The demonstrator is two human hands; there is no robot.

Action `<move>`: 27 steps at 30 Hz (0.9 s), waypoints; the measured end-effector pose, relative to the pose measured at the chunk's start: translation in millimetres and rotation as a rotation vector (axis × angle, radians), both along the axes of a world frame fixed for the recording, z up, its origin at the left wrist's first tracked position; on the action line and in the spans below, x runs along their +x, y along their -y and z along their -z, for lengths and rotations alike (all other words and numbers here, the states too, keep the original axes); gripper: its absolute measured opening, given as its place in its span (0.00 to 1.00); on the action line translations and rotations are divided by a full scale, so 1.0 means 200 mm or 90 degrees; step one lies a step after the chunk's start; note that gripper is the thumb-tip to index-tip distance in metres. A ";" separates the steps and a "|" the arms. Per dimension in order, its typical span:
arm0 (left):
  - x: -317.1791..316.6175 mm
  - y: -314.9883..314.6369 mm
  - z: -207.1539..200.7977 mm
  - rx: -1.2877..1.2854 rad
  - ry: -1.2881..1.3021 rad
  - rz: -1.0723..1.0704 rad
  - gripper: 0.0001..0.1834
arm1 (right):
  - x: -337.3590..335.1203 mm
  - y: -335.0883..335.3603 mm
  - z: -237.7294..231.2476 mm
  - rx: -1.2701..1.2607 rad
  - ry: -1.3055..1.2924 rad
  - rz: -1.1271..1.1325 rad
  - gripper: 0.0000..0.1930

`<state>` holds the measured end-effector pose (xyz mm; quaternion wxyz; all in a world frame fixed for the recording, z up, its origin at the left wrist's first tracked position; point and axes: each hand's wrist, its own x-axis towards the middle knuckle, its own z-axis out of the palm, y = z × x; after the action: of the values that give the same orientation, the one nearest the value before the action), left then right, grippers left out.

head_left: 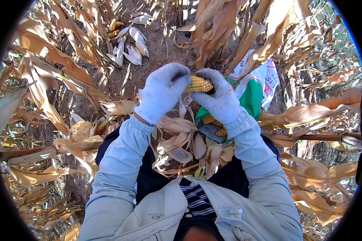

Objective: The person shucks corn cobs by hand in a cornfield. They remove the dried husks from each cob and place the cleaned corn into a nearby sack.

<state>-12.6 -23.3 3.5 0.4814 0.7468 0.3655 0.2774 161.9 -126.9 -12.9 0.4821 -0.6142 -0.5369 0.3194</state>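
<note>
A husked ear of corn [199,84] with bare yellow kernels is held level in front of me, between two white knit gloves. My left hand [161,92] is closed on its left end, which the glove hides. Fingers and thumb of my right hand [219,97] curl around the other end. Just beyond and to the right of that hand, a green and white sack [251,96] lies on its side. More yellow ears [220,131] show at the sack's near part, partly covered by my right glove and cuff.
Several ears in pale husks [134,48] lie on the bare soil [159,44] at the far left, with a few yellow ears [114,27] beside them. Loose dry husks [179,138] cover the ground between my knees. Dry corn stalks [30,154] and leaves crowd both sides.
</note>
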 end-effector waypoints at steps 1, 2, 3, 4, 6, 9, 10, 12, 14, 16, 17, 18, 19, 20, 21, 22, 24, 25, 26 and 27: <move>0.00 -0.01 0.00 -0.025 -0.013 -0.015 0.15 | 0.00 0.00 -0.01 0.003 -0.002 -0.003 0.30; -0.01 -0.02 0.01 0.013 -0.007 -0.022 0.15 | -0.01 0.00 -0.01 0.006 -0.003 -0.007 0.30; -0.01 -0.04 0.03 0.051 -0.001 -0.028 0.15 | -0.01 0.00 -0.02 -0.002 0.008 -0.005 0.30; -0.02 -0.05 0.04 0.088 0.004 -0.034 0.15 | -0.01 0.01 -0.04 -0.009 0.018 -0.002 0.30; -0.01 -0.02 0.03 0.109 0.059 0.011 0.14 | -0.01 0.01 -0.03 -0.026 0.024 0.005 0.30; 0.02 0.01 0.04 0.190 0.087 0.083 0.14 | 0.00 0.00 0.02 -0.040 0.029 0.015 0.30; 0.03 0.02 0.06 0.226 0.086 0.107 0.14 | 0.01 0.00 0.04 -0.034 0.039 0.017 0.30; 0.05 0.03 0.10 0.154 0.116 0.093 0.14 | 0.01 -0.01 0.08 -0.018 0.055 0.013 0.30; 0.05 0.03 0.11 0.135 0.120 0.079 0.14 | 0.00 -0.02 0.09 -0.001 0.068 0.004 0.30; 0.05 0.03 0.11 0.170 0.097 0.066 0.14 | 0.00 -0.01 0.07 -0.035 0.041 0.005 0.30; 0.05 0.03 0.10 0.157 0.080 0.044 0.13 | 0.00 0.00 0.06 -0.052 0.027 0.005 0.30; 0.06 0.04 0.09 0.144 0.063 0.022 0.12 | 0.00 -0.01 0.07 -0.045 0.014 0.004 0.30; 0.06 0.04 0.09 0.131 0.046 0.000 0.11 | 0.00 -0.01 0.09 -0.038 0.002 0.003 0.30; 0.06 0.03 0.09 0.170 0.040 -0.016 0.10 | 0.00 -0.02 0.08 -0.031 -0.010 0.004 0.30; 0.05 0.01 0.10 0.208 0.034 -0.032 0.09 | 0.00 -0.01 0.07 -0.026 -0.013 0.005 0.30; 0.04 -0.01 0.10 0.247 0.029 -0.048 0.08 | 0.00 0.00 0.05 -0.021 -0.015 0.006 0.30; 0.00 -0.04 0.08 0.267 -0.002 -0.085 0.07 | 0.00 0.00 0.00 -0.019 -0.014 0.011 0.30; -0.02 -0.06 0.06 0.277 -0.018 -0.104 0.07 | 0.00 0.01 -0.02 -0.022 -0.008 0.016 0.30; -0.03 -0.07 0.05 0.293 -0.005 -0.106 0.06 | 0.01 0.01 -0.03 -0.025 -0.001 0.024 0.29; -0.04 -0.09 0.05 0.329 -0.022 -0.104 0.06 | 0.02 0.02 -0.03 -0.024 -0.022 0.025 0.29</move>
<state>-21.5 -5.1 -6.8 0.2442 0.8175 0.3497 0.3870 165.0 -130.3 -7.3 0.4858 -0.6279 -0.5103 0.3305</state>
